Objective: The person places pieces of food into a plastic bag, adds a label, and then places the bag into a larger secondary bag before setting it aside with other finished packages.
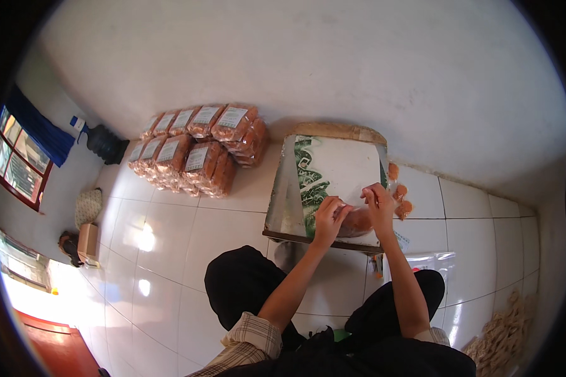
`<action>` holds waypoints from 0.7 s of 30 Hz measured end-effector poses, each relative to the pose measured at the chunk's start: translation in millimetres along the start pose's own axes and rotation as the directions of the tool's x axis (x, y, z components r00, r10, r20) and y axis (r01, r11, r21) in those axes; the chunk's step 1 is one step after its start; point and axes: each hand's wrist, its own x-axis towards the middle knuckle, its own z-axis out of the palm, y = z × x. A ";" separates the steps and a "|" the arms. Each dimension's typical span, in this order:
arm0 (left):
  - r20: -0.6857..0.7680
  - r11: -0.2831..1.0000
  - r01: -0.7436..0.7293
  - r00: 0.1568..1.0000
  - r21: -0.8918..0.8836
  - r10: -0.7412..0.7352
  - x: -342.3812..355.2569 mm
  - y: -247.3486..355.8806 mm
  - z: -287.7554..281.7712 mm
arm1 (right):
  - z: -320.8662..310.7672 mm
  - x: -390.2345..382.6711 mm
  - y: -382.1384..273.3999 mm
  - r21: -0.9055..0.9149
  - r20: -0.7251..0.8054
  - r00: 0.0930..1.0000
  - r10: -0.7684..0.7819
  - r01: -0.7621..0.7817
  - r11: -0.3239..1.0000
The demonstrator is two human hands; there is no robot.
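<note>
Head view: a clear bag with brown contents is at the near right edge of the low bench, between both hands; the left hand's fingers pinch its film, while the right hand's fingers curl at its upper right, whether gripping it I cannot tell. Orange-brown pieces sit just beside the bench's right side. Left of the bench, labelled packages stand stacked on the tiled floor.

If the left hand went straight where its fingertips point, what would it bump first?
Probably the right hand, though the clear plastic packet between them might come first; depth is unclear.
</note>
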 end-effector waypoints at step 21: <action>-0.148 1.000 -0.022 0.989 0.006 0.023 16.6 17.8 19.5 | 12.9 -65.2 -10.5 -0.537 0.002 0.924 -0.381 0.322 0.779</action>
